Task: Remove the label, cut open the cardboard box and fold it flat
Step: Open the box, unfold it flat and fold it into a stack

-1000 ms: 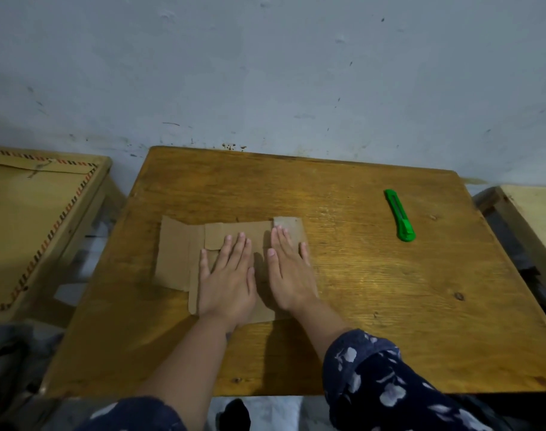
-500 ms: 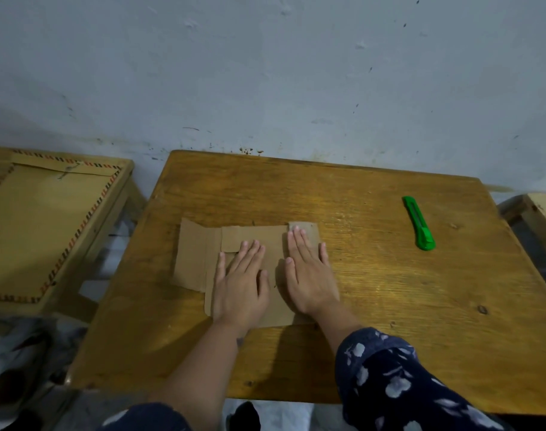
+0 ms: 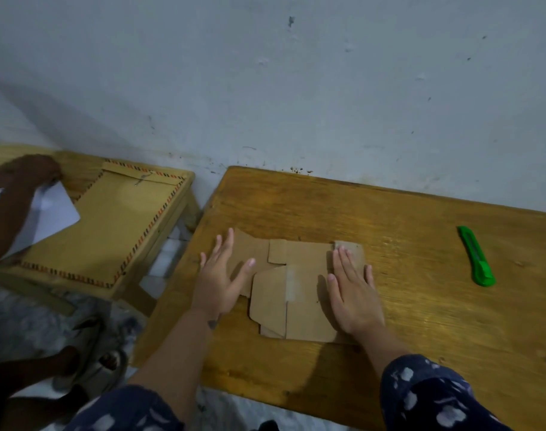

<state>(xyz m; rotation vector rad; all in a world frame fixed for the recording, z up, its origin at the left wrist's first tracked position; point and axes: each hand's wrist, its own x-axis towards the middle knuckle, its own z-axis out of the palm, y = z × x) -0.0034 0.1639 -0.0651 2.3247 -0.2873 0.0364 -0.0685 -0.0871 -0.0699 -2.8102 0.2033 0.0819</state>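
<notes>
The brown cardboard box (image 3: 291, 293) lies flattened on the wooden table (image 3: 405, 306), its flaps spread out and a strip of tape down its middle. My left hand (image 3: 218, 275) rests flat on the box's left flap with the fingers spread. Over the right edge of the cardboard, my right hand (image 3: 354, 293) presses palm down. Neither hand holds anything. A green utility knife (image 3: 477, 256) lies on the table to the right, well apart from both hands.
A second low wooden table (image 3: 159, 194) stands to the left with a large brown envelope (image 3: 109, 231) on it. Another person's hand (image 3: 25, 175) touches white paper (image 3: 52, 213) there, and their sandalled feet (image 3: 88, 362) are on the floor. The wall is close behind.
My left hand slid left from beside the right hand onto the left flap, uncovering the box's middle. The view swung left, bringing the other table and another person into sight.
</notes>
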